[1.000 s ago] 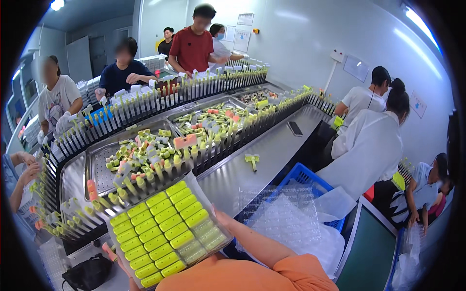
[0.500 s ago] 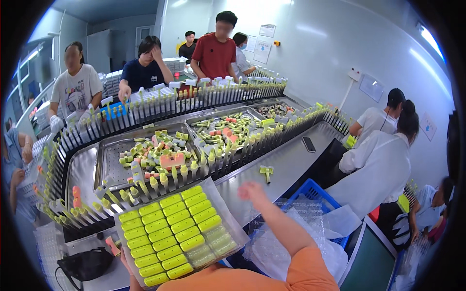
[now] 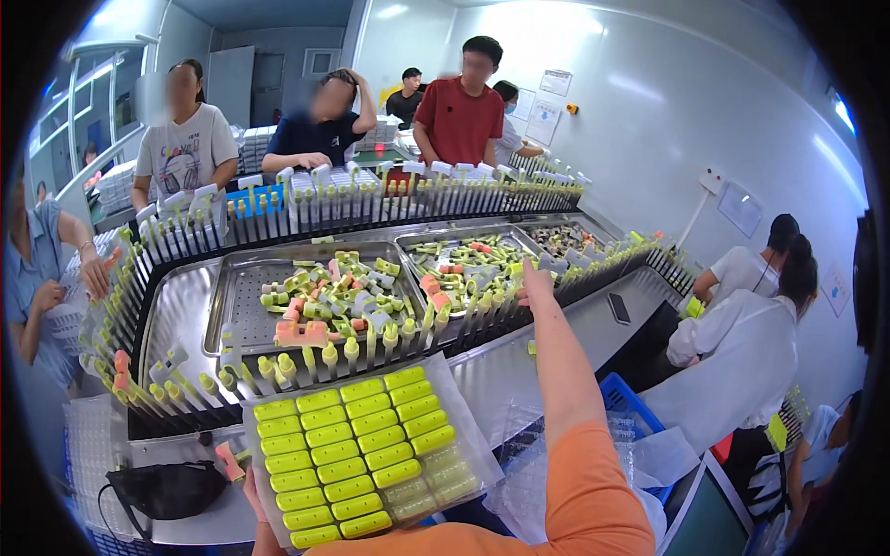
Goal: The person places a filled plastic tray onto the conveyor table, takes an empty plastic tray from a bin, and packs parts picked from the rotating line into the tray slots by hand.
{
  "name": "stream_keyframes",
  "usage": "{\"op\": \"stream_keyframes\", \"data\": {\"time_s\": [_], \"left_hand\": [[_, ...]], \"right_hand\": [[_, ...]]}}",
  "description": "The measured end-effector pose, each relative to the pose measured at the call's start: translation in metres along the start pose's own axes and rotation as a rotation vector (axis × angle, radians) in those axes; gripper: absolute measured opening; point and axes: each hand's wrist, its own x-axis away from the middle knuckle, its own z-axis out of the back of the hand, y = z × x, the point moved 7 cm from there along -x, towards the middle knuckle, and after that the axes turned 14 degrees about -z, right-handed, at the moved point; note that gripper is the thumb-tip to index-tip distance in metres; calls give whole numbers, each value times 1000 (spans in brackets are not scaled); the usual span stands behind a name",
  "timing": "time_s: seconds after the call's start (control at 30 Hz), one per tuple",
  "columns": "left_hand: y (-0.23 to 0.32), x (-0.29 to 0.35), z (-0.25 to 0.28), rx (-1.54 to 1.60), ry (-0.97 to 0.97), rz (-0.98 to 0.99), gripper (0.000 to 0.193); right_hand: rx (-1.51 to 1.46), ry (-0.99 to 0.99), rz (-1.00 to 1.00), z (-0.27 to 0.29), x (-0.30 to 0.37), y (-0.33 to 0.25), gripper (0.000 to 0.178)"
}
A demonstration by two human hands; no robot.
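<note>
A clear plastic blister tray [image 3: 470,389] leans in front of my body, filled with rows of yellow-green rounded oblong pieces [image 3: 375,420]. Several pockets at its lower right hold no piece. My left hand [image 3: 253,496] grips the tray by its left edge, the fingers mostly hidden behind it. My right arm is stretched forward, with my right hand [image 3: 537,285] at the black rack of upright yellow-green and grey plastic parts [image 3: 482,301]. Its fingers are too small and partly hidden to show whether they hold a part.
Beyond the rack, metal trays [image 3: 243,296] hold loose yellow-green, pink and grey parts. On the bench at right lies a phone [image 3: 618,309]. A blue crate [image 3: 640,408] with clear plastic sheets stands right, a black bag [image 3: 167,489] left. Several people work around the table.
My right hand has moved forward from over the bench to the rack. The view has shifted, and the tray is still in my left hand. A person opposite has raised a hand to their head.
</note>
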Motion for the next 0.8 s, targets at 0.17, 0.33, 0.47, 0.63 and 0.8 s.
{"op": "stream_keyframes", "data": {"time_s": [0.17,0.33,0.47,0.63,0.8], "left_hand": [[3,-2,-7,-8,-42,-20,43],[5,-4,25,-279,-46,-122,42],[7,2,4,-115,55,-39,39],[19,1,0,-493,-39,-243,27],[29,2,-10,-611,-63,-311,25]], "right_hand": [[429,27,115,-20,-23,-26,62],[1081,-43,607,-52,41,-62,49],[1124,-213,496,-69,92,-69,49],[1357,-192,786,-101,128,-66,55],[1189,-49,1036,-93,193,-56,37]]}}
